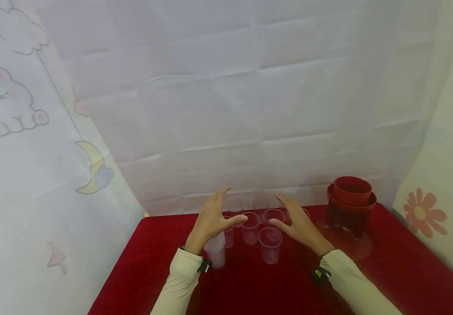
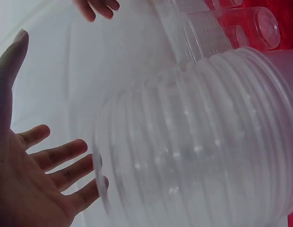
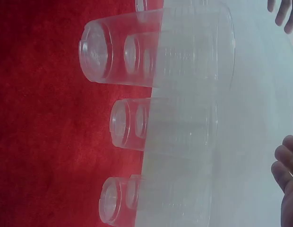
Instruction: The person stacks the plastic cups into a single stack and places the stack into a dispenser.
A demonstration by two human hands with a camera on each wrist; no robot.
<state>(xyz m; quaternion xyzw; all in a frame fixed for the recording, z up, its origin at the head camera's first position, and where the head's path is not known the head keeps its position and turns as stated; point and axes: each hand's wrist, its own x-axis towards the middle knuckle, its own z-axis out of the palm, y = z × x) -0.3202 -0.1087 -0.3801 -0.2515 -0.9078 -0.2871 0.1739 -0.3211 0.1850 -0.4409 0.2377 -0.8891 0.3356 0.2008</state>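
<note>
My left hand (image 1: 210,216) is raised over the cups with fingers extended and thumb spread, holding nothing. Just below it a nested stack of clear plastic cups (image 1: 216,251) stands upright; the stack (image 2: 198,137) fills much of the left wrist view, overlapping the fingertips there. Opposite, my right hand (image 1: 299,221) is held up with thumb and fingers apart, its grasp empty. Several single clear cups stand mouth up between and behind the hands, with one cup (image 1: 270,247) nearest me and another cup (image 1: 251,229) behind it. The right wrist view shows a large near cup (image 3: 156,47).
A red round container (image 1: 350,205) with a stepped rim stands at the right over a wide clear base (image 1: 352,245). Red cloth (image 1: 132,271) covers the table. A white sheet (image 1: 250,109) hangs behind, and printed sheets flank both sides.
</note>
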